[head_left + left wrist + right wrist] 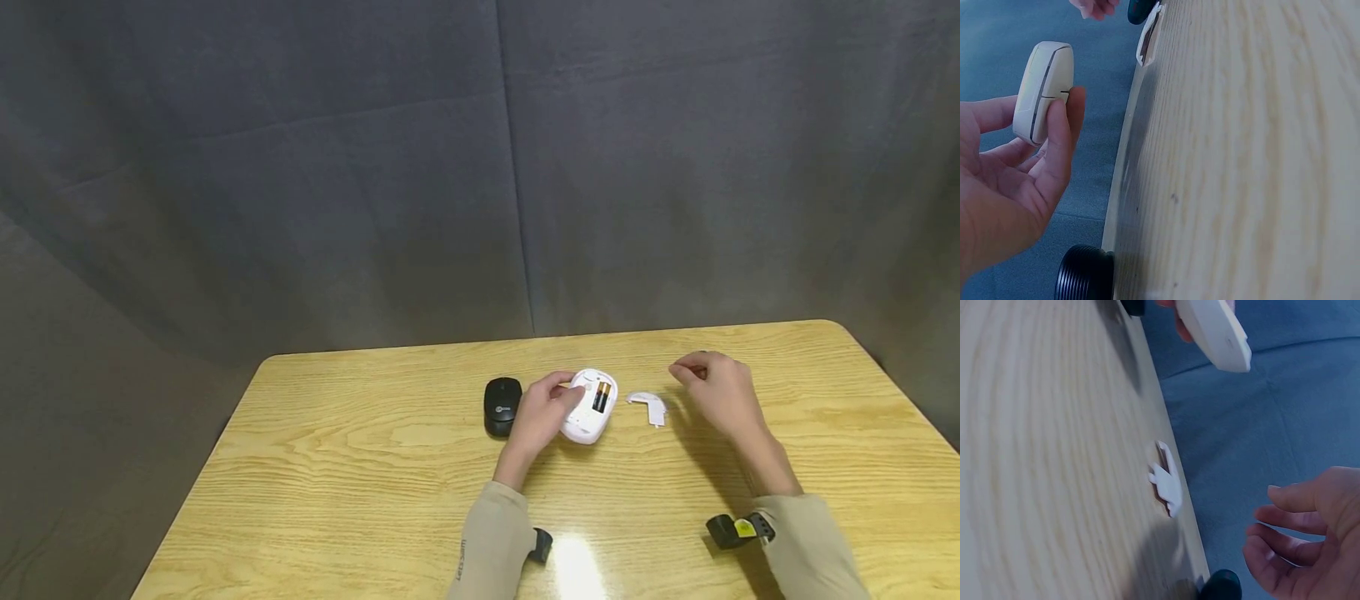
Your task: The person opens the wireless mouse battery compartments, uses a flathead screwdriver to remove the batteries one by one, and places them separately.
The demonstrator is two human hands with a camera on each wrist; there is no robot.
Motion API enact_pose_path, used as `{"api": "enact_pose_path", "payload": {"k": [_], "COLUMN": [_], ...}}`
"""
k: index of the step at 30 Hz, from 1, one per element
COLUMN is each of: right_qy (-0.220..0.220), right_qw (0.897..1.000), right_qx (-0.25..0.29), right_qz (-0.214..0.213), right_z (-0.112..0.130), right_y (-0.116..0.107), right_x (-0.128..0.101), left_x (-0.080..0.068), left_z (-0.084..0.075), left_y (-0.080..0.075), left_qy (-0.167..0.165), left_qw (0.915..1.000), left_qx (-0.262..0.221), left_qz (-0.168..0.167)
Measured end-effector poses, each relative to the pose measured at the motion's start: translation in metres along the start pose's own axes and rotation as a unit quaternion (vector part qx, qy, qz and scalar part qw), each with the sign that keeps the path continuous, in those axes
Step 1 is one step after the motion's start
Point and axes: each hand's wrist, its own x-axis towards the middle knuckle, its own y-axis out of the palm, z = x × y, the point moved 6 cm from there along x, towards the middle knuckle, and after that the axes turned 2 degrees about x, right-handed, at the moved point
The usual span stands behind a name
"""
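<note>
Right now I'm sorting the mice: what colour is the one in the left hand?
White mouse, best in the head view; left hand holds it.

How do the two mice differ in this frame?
The white mouse is held by the left hand, turned underside up with its battery bay open and batteries showing; the black mouse lies untouched on the table, top side up. Colour differs too. Both look similar in size and shape.

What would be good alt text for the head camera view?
A left hand holds a white computer mouse upside down over a light wooden table, two batteries showing in its open bay. The right hand hovers empty near its white plastic cover; a black mouse lies left.
</note>
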Motion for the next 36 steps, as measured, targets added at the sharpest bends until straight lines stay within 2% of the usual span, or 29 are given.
{"api": "enact_pose_path", "payload": {"k": [6, 13, 20, 36], "right_qy": [0.005, 0.011, 0.035, 0.069], "right_qw": [1.0, 1.0, 0.999, 0.997], "right_qx": [-0.012, -0.023, -0.027, -0.042], "right_qz": [-0.008, -0.013, -0.007, 0.007], "right_z": [-0.005, -0.013, -0.022, -0.035], "right_y": [-0.009, -0.015, -0.017, -0.021], "right_x": [0.0, 0.0, -0.002, -0.006], "left_x": [-0.001, -0.001, 0.0, 0.002], "left_z": [0.001, -0.002, 0.0, 0.0], "left_y": [0.001, 0.001, 0.002, -0.002], "left_qy": [-0.001, 0.009, 0.004, -0.008], "left_qw": [1.0, 0.9999, 0.9999, 0.9975], "left_qx": [0.003, 0.012, -0.012, -0.05], "left_qz": [0.008, 0.001, -0.004, -0.05]}}
